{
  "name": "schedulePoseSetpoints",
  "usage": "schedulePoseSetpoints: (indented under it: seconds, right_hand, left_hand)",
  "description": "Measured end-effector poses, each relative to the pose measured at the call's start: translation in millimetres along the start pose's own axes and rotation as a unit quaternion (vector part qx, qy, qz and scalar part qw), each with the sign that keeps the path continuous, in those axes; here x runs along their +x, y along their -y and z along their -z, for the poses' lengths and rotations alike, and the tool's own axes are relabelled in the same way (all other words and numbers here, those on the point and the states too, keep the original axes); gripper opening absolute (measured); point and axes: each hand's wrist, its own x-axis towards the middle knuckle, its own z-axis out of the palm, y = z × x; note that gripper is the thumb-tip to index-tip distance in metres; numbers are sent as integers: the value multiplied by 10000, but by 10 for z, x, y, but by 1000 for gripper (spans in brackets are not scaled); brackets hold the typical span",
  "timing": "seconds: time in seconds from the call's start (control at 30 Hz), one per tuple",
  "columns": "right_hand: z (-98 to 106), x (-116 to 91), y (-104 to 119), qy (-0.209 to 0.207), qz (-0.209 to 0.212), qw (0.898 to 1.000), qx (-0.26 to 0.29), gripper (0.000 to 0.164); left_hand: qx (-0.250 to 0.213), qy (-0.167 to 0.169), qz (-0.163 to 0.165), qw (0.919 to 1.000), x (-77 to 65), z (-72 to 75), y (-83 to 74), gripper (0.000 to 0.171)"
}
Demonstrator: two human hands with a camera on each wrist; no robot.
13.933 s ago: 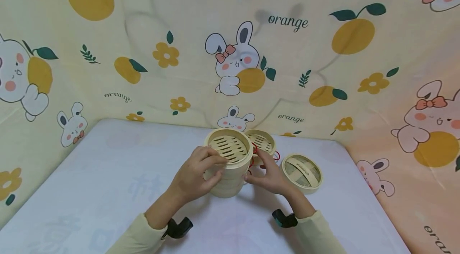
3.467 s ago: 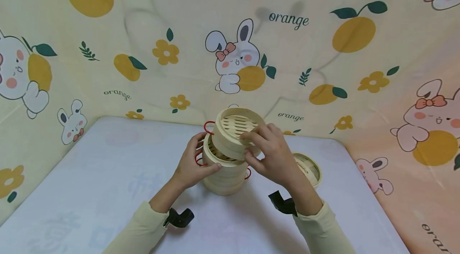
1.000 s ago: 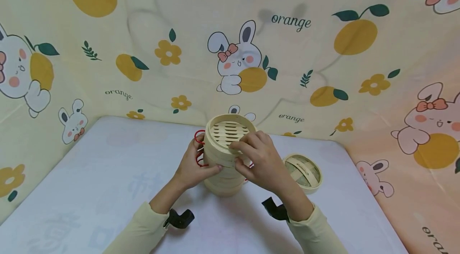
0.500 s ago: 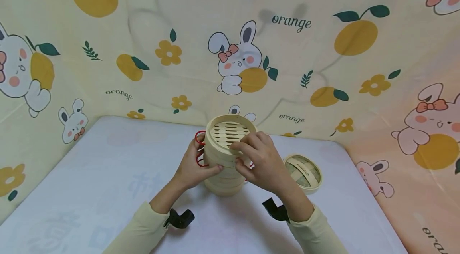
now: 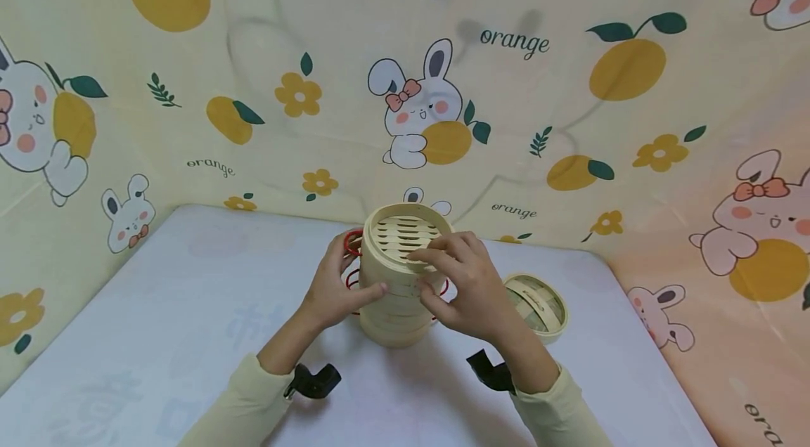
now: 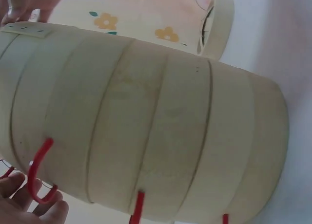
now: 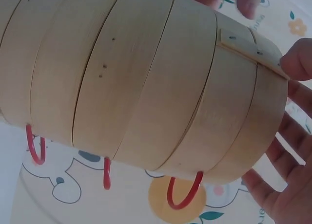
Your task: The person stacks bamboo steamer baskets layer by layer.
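A stack of round bamboo steamer baskets point(image 5: 394, 320) stands upright in front of me, with red loop handles on its sides. Slats cross the inside of the top basket point(image 5: 395, 232). My right hand point(image 5: 468, 285) pinches that basket's rim, fingers inside and thumb outside, beside a small pinned strip point(image 7: 251, 51) in the right wrist view. My left hand point(image 5: 332, 289) loosely surrounds the stack's left side. Its thumb stands off the wall in the right wrist view, and its fingers point(image 6: 29, 199) show near a red loop point(image 6: 36, 173) in the left wrist view.
Right of the stack lies a round bamboo lid point(image 5: 538, 303) with a strap across it, partly behind my right wrist. A white cloth covers the table point(image 5: 190, 320). Behind rises a printed curtain point(image 5: 342, 11) with rabbits and oranges.
A separate basket behind the stack, later held tilted by my right hand, now sits level on top. In the last half second my left hand has loosened and shifted slightly left.
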Motion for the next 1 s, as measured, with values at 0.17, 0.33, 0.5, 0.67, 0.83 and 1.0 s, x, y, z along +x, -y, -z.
schedulePoseSetpoints:
  seconds: [0.17,0.33,0.5,0.67,0.83,1.0]
  right_hand:
    - [47,-29,-31,-193,-432,9987,214,38]
    - [107,-87,-93,-241,-888,9955,220,43]
    - [169,-197,-188,-107,-1440,9894,155,47]
    - [215,-335,-292,236,-1999,9795,-59,47]
    - [244,-475,-394,988,-2568,9612,-208,43]
    - [225,-575,-496,1590,-3063,9379,-337,36]
  left_hand:
    - [-120,-20,-161,9998,49,64,-70,87]
    - [-50,-45,-211,9998,99,113,-127,86]
    - [-82,10,-253,9996,132,142,-169,82]
    - [-76,97,-368,9992,152,153,-193,81]
    - [-41,218,-460,9987,173,143,-220,82]
    - [64,220,-371,9991,185,131,-228,83]
